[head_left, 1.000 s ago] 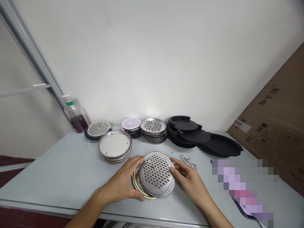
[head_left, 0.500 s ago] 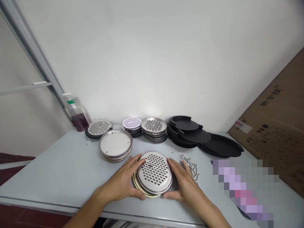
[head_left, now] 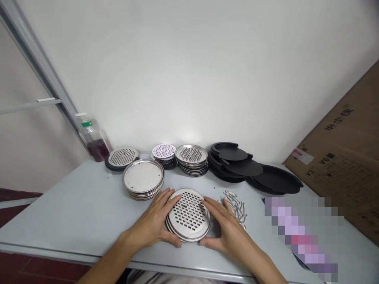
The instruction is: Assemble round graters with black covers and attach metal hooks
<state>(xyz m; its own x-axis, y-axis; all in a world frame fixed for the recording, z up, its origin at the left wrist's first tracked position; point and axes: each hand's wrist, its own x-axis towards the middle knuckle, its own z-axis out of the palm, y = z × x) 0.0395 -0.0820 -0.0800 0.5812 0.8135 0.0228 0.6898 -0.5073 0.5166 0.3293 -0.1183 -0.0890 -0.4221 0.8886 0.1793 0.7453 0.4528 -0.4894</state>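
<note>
A round metal disc with rows of slotted holes tops a short stack near the front of the table. My left hand cups the stack's left side, fingertips on the disc's upper rim and thumb at the lower left. Around the right side curves my right hand, its fingertips on the upper right edge and its thumb at the lower right. Beneath the slotted disc, the edges of other discs show as thin dark and pale yellow lines at the left. A pile of bent metal wire hooks lies just right of my right hand.
Behind stand a stack of plain metal discs, a slotted disc in a black holder, a lilac perforated disc, spiked grater discs and black round trays. A bottle of dark red liquid and a cardboard box flank them.
The slotted disc has shifted left over those underneath, and the yellowish rim that stuck out at the lower left is now mostly covered. My right hand has moved slightly left with it.
</note>
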